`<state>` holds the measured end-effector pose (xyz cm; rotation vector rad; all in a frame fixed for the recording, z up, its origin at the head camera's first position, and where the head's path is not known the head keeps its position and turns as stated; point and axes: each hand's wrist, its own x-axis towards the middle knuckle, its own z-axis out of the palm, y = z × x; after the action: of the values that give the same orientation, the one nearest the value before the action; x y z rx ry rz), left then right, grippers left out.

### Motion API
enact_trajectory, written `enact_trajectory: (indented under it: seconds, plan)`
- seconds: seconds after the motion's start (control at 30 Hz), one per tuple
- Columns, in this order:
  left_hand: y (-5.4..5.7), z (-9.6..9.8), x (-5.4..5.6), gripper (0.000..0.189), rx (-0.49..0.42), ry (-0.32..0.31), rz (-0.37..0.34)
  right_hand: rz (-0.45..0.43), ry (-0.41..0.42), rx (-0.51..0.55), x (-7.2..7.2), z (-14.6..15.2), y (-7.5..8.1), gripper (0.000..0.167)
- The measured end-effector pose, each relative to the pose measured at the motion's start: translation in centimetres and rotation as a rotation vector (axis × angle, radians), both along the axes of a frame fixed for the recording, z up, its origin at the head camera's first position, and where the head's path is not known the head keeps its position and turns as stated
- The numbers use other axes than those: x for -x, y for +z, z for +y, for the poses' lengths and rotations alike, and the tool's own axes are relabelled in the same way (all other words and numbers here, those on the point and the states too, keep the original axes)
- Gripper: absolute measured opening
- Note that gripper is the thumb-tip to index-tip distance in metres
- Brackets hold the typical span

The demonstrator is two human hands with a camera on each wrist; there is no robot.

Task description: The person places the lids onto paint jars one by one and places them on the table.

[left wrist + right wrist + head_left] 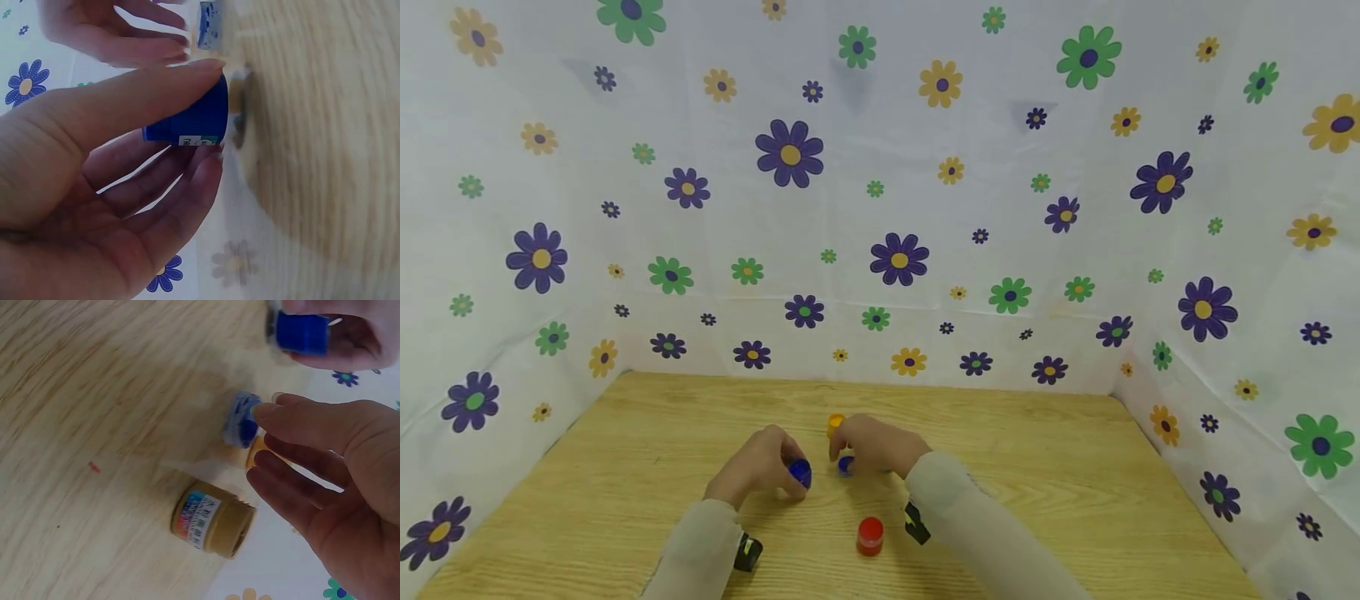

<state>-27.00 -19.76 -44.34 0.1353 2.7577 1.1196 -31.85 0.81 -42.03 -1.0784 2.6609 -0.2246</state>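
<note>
Head view: left hand pinches a blue paint pot; right hand, fingers apart, beside a blue-smeared lid; wood-grain table, daisy-print cloth behind

- A white cloth is hung around three sides, printed with purple, green and yellow flowers.
- A wood-grained tabletop is enclosed by it, marked by a small red speck.
</note>
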Motion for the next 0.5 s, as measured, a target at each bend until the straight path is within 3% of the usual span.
enact_trajectory:
  seconds: [0.3, 0.5]
  plan:
    - [0.3, 0.1, -0.4, 0.036, -0.004, -0.009, -0.012, 0.093, 0.078, -0.097, -0.4, -0.5, -1.0, 0.026]
    - [1.1, 0.5, -0.7, 0.035, -0.047, -0.080, 0.007, 0.119, 0.153, -0.016, -0.9, -0.2, -0.1, 0.019]
